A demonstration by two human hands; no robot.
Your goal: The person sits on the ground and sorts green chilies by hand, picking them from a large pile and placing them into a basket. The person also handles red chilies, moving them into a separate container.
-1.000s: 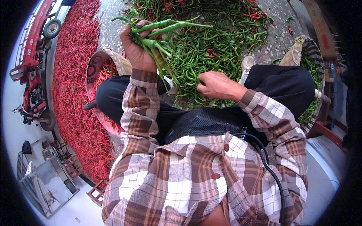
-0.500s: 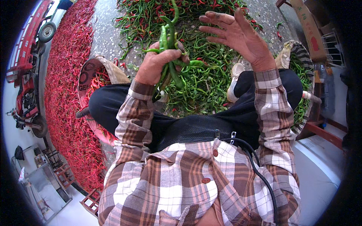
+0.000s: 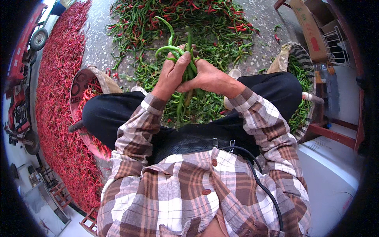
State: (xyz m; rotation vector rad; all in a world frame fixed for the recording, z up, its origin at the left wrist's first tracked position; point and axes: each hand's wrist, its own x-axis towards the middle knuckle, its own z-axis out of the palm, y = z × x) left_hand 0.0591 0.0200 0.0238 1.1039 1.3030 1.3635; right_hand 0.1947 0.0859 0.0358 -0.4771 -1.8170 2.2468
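Observation:
A bunch of long green chili peppers [image 3: 190, 72] is held up in front of my lap, some curling upward and others hanging below. My left hand [image 3: 169, 77] is closed round its left side, the thumb pressed along the peppers. From the other side my right hand [image 3: 211, 78] is closed on the same bunch, with its thumb across the front and its fingers partly hidden behind. Under my hands, between my legs, lies a loose heap of green chili peppers [image 3: 209, 106] with leaves. Farther off, a bigger pile [image 3: 177, 15] mixes green and red peppers.
A basket [image 3: 81, 85] with red peppers stands by my left knee. Another basket [image 3: 294, 55], with a striped edge, holds green peppers by my right knee. Red peppers [image 3: 63, 106] cover the floor at left, beside a red vehicle [image 3: 19, 75]. A cardboard box [image 3: 310, 29] stands at far right.
My right hand, raised open before, has come down and left onto the bunch in my left hand. The whole view has shifted slightly.

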